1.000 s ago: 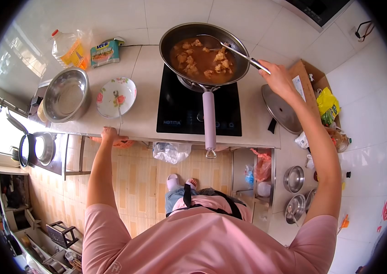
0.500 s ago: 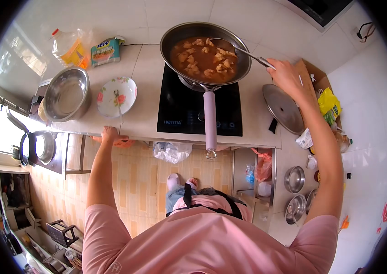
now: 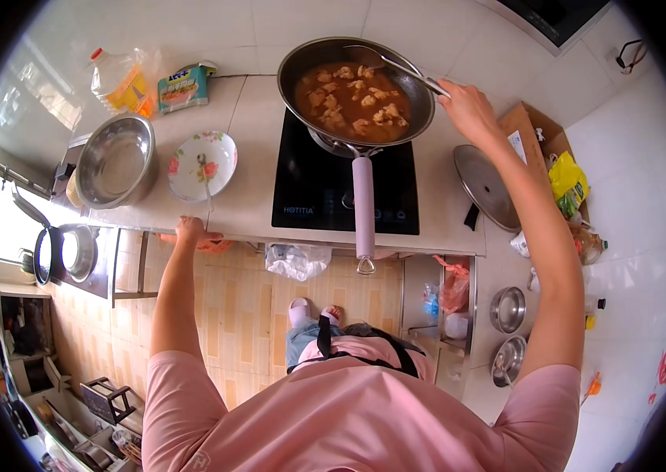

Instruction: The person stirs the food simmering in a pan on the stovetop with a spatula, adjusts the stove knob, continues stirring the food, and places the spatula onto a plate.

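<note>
Head view: you look straight down over your pink shirt at a pale kitchen counter (image 3: 250, 197) with a black induction hob (image 3: 325, 189) set in it.
Right hand: your right hand (image 3: 465, 110) is closed around the handle of a long metal ladle (image 3: 396, 67), at the far right edge of the pan.
Ladle: its bowl lies at the far rim of the pan, above the sauce; whether it touches the food is hard to tell from here.
Pan: the dark round frying pan (image 3: 301, 63) sits on the hob, filled with pale meat chunks in brown sauce (image 3: 353, 98); its long pale pink handle (image 3: 363, 204) points back toward you and reaches past the counter edge.
Left hand: your left hand (image 3: 190, 231) rests on the near counter edge, fingers curled over it, holding nothing else.
Near the left hand: a white floral bowl (image 3: 219, 157) with a spoon in it lies just beyond, and a large steel mixing bowl (image 3: 115, 163) sits beside that.
Far left: a plastic bottle of yellow oil (image 3: 117, 82) and a green packet (image 3: 182, 86) stand by the wall.
Right of the hob: a round steel lid (image 3: 486, 187) lies flat on the counter, below your forearm.
</note>
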{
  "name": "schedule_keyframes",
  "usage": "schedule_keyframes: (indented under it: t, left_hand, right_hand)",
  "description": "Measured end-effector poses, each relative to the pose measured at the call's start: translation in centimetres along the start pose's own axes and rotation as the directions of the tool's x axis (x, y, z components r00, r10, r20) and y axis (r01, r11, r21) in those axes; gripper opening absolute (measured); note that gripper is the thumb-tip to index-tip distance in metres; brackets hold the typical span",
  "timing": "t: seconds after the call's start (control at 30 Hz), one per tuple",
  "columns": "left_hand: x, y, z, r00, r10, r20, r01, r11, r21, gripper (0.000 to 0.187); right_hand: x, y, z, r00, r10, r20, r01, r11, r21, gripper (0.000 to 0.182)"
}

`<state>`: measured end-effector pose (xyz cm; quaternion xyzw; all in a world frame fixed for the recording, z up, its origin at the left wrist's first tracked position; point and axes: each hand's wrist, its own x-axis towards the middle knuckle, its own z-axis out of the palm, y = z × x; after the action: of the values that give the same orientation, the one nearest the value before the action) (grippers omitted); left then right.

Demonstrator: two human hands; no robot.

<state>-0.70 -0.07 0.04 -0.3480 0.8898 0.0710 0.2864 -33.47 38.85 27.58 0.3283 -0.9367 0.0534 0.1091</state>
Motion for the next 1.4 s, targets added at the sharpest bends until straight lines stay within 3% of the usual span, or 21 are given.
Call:
schedule_keyframes:
  t: [0.27,0.37,0.47,0.57,0.67,0.8,0.9,0.97,1.07,1.13,1.23,1.4]
  left_hand:
    - [0.8,-0.5,1.3,0.98,0.061,-0.188,-0.061,0.998,0.005,0.082]
    - [1.9,-1.1,2.0,0.982,0.079,-0.17,-0.076,0.997,0.027,0.08]
    - [1.6,-0.8,1.5,0.999,0.018,-0.037,-0.018,1.0,-0.014,0.096]
    - [1.9,-1.0,1.8,0.991,0.048,-0.127,-0.048,0.999,0.009,0.081]
    - [3.2,-1.8,4.1,0.938,0.084,-0.336,-0.069,0.996,0.057,0.088]
    - [3.1,-1.7,3.5,0.97,0.051,-0.236,-0.047,0.999,0.022,0.092]
    - [2.5,-1.3,2.3,0.992,0.027,-0.125,-0.032,0.999,-0.037,0.09]
    - [1.5,-1.0,1.6,0.99,0.062,-0.13,-0.068,0.997,-0.035,0.087]
    - [1.4,-0.6,1.0,0.999,0.026,0.029,-0.025,1.0,-0.003,0.099]
    - [1.4,-0.6,1.5,0.992,0.057,-0.114,-0.054,0.998,0.023,0.086]
    - [1.0,-0.5,1.4,0.984,0.054,-0.169,-0.051,0.998,0.021,0.082]
    - [0.7,0.0,0.1,0.997,-0.043,0.071,0.044,0.999,-0.011,0.101]
  right_hand:
    - [-0.5,-1.6,-1.1,0.991,-0.128,-0.029,0.128,0.991,-0.026,0.028]
    - [-0.6,-2.1,-1.0,0.986,-0.161,-0.037,0.157,0.984,-0.087,0.029]
    - [-2.2,-2.4,-3.1,0.989,-0.14,-0.039,0.137,0.989,-0.061,0.03]
    - [-4.5,-1.9,-5.6,0.994,-0.101,-0.028,0.101,0.995,0.015,0.031]
    - [-6.1,-0.8,-6.2,0.998,-0.067,0.016,0.067,0.997,0.025,0.031]
    - [-7.2,-1.4,-6.3,0.992,-0.023,0.121,0.021,1.0,0.017,0.033]
    - [-6.6,-0.1,-3.1,0.996,-0.053,0.072,0.047,0.995,0.084,0.032]
    - [-6.1,0.1,-2.1,0.997,-0.067,0.043,0.062,0.992,0.112,0.032]
    - [-5.8,0.0,-1.7,0.998,-0.059,0.024,0.053,0.979,0.195,0.031]
    - [-5.9,-0.3,-2.4,0.999,-0.022,0.026,0.016,0.977,0.211,0.031]
    - [-6.9,-0.4,-3.8,1.0,0.019,0.003,-0.019,0.979,0.203,0.032]
    - [-8.3,1.8,-3.3,0.995,-0.022,-0.102,0.043,0.977,0.209,0.034]
